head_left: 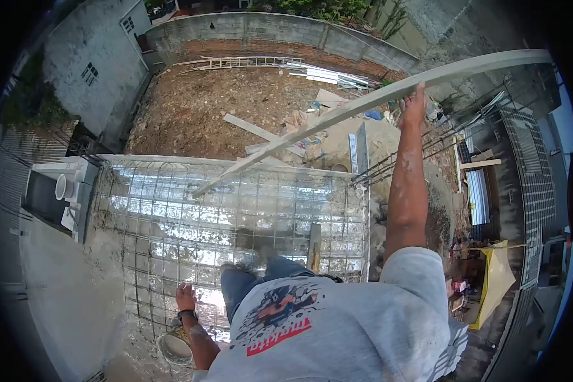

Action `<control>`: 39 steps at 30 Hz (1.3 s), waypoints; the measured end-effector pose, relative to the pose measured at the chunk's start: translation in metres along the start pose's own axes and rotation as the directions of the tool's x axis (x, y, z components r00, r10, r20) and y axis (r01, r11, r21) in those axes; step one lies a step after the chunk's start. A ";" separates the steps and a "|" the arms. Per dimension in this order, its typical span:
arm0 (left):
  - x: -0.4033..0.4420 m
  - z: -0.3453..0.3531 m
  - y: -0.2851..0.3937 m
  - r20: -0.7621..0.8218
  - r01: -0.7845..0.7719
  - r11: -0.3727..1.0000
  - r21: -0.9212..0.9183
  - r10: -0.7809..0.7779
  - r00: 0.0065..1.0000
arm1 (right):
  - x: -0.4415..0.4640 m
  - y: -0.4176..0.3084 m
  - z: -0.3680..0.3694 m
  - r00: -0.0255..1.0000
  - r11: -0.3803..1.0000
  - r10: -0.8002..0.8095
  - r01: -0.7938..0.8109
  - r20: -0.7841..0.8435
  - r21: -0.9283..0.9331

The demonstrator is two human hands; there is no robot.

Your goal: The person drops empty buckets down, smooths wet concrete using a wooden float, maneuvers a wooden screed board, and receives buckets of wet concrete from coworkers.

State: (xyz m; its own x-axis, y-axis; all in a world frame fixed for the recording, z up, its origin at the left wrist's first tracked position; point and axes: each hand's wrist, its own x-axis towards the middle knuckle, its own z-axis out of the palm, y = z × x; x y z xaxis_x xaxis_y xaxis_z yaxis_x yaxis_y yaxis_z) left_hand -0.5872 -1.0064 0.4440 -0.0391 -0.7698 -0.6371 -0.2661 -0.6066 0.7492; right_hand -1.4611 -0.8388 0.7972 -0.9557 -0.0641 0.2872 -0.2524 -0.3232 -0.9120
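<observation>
The right grip (413, 107) meets the beam (363, 104) at two o'clock, finger wrap unclear; the left grip (185, 297), closure unreadable, nears rebar mesh (200, 219) at seven. Spanning nine to two, the beam looks stiff, probably heavy; mid-length suits holding. Beyond the formwork edge (315, 170), open dirt (191, 108) spreads at eleven.

bright daylight; dirt yard (172, 105), concrete boundary wall (286, 27) with brick band (235, 48) behind the yard, grey building wall (76, 44) with small windows (90, 74) left of the yard, concrete floor (63, 274) nearer than the yard
</observation>
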 end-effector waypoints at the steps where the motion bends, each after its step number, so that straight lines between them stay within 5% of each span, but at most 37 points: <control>1: 0.012 0.003 0.009 0.002 0.019 1.000 -0.002 -0.019 1.000 | -0.005 -0.007 0.013 0.998 0.996 0.052 -0.049 -0.044 0.070; 7: 0.082 0.059 0.078 0.044 0.042 0.980 0.197 -0.052 0.998 | -0.009 -0.021 0.066 0.958 0.975 0.071 -0.008 -0.277 0.222; 14: 0.152 0.126 0.145 0.227 -0.105 0.902 0.419 0.008 0.974 | -0.019 -0.022 0.093 0.964 0.964 0.043 0.029 -0.264 0.265; 21: 0.237 0.114 0.210 0.317 -0.210 0.844 0.494 0.050 0.947 | -0.039 -0.034 0.102 0.981 0.924 0.127 -0.064 -0.144 0.377; 30: 0.334 0.102 0.263 0.372 -0.300 0.778 0.552 0.092 0.924 | -0.040 -0.041 0.098 0.982 0.951 0.130 -0.083 -0.138 0.298; 34: 0.362 0.123 0.276 0.422 -0.362 0.732 0.577 0.113 0.900 | -0.042 -0.052 0.118 0.833 0.999 -0.003 0.030 -0.554 0.040; 39: 0.371 0.167 0.278 0.520 -0.469 0.664 0.583 0.139 0.843 | -0.032 -0.049 0.101 0.860 1.000 0.000 0.006 -0.511 0.011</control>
State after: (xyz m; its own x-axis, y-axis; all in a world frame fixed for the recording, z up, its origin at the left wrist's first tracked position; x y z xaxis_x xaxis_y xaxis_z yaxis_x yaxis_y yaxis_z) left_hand -0.8367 -1.4268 0.3857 -0.5706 -0.6296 -0.5272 -0.7196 0.0741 0.6904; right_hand -1.4027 -0.9168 0.8620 -0.8988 0.4273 0.0972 -0.2568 -0.3337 -0.9070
